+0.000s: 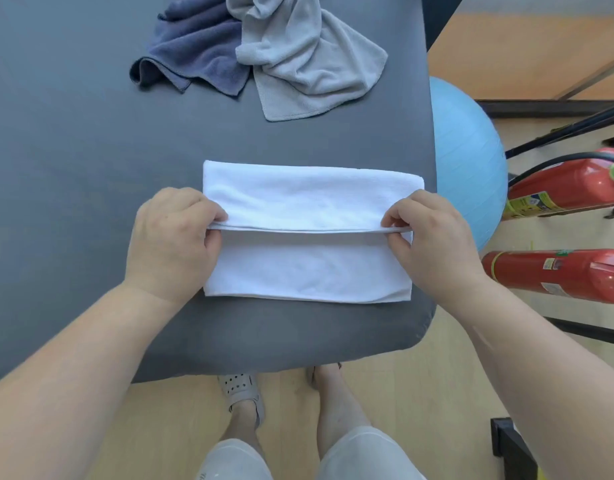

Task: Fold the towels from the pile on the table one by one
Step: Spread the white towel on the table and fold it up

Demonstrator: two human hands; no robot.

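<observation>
Fingers [214,216] of left hand [174,244] curled, pinching left end of a raised fold edge on white rectangular cloth towel [298,199]; fingertips above the edge, thumb below. Same on right hand [433,244]: fingers curled, pinching right end of that edge. Edge pulled straight between both hands, running across the middle of the white towel, slightly lifted off the layer below. Far half behind the edge smooth and flat; near half flat on dark grey padded table [73,150]. White towel near the table's front right corner, long side parallel to the front edge, right end close to the table's right edge. Pile at the far side of the table, well apart from the white towel: crumpled dark blue towel [194,46] on the left, crumpled light grey towel [309,57] on the right, overlapping and touching it. Off the table to the right: light blue exercise ball [468,161] against the table's side, two red fire extinguishers [568,183] just beside the ball, light wooden floor [437,393] underneath. Below the front edge: legs in pale shorts, perforated white shoe [241,393] on one foot.
</observation>
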